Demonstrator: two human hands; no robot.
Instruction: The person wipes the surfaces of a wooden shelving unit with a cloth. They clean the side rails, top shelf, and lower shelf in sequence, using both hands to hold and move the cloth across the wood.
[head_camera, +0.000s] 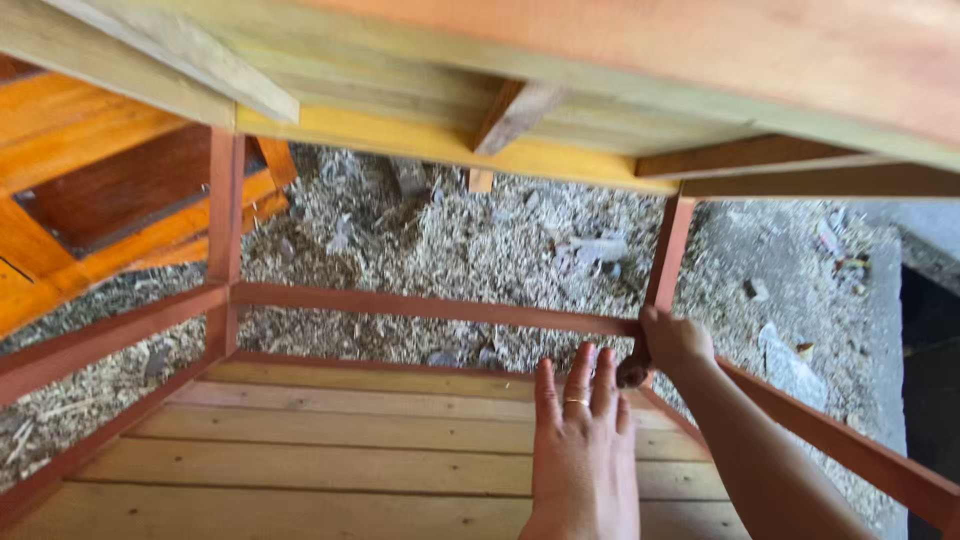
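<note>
Both arms are bare, without sleeves; the left hand (585, 450) wears a thin gold ring (575, 402) on one finger.

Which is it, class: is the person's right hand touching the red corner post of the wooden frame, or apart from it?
Touching. The head view shows the right hand wrapped around the red corner post where the rails meet, with no gap visible between them.

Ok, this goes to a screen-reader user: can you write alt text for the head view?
Left hand lies flat on a slatted wooden shelf; right hand grips the corner where a red rail meets a leg. Wood shavings cover the ground beyond.
</note>
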